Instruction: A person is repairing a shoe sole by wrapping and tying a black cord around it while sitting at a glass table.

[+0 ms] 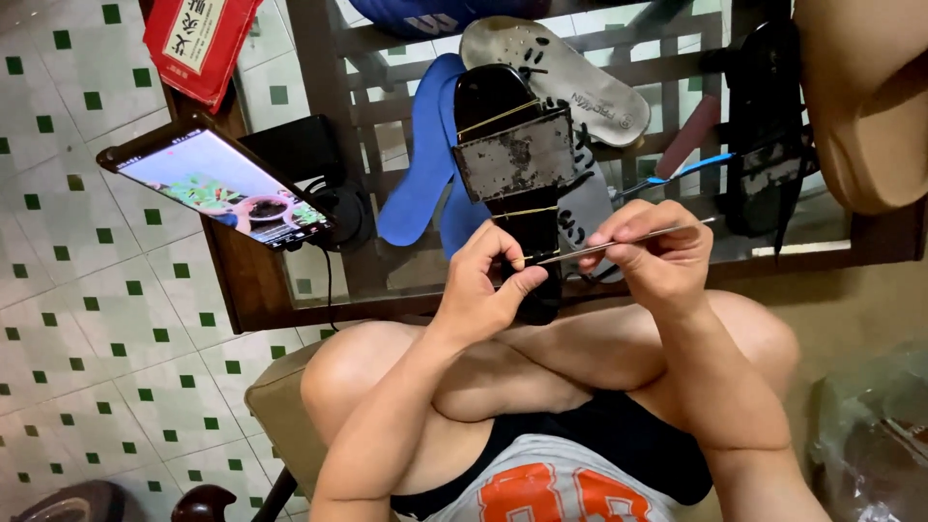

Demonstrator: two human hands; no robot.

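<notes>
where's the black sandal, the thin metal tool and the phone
black sandal point(503, 106), head view, on the glossy insole above the strap
thin metal tool point(619, 242), head view, on its shaft by the right hand's fingers
phone point(208, 184), head view, middle of the lit screen

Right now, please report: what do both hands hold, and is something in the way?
Left hand grips black sandal. Right hand holds thin metal tool, tip at sandal. Blue insole behind, apart.

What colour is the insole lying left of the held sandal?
Blue insole, clearest in the head view.
</notes>
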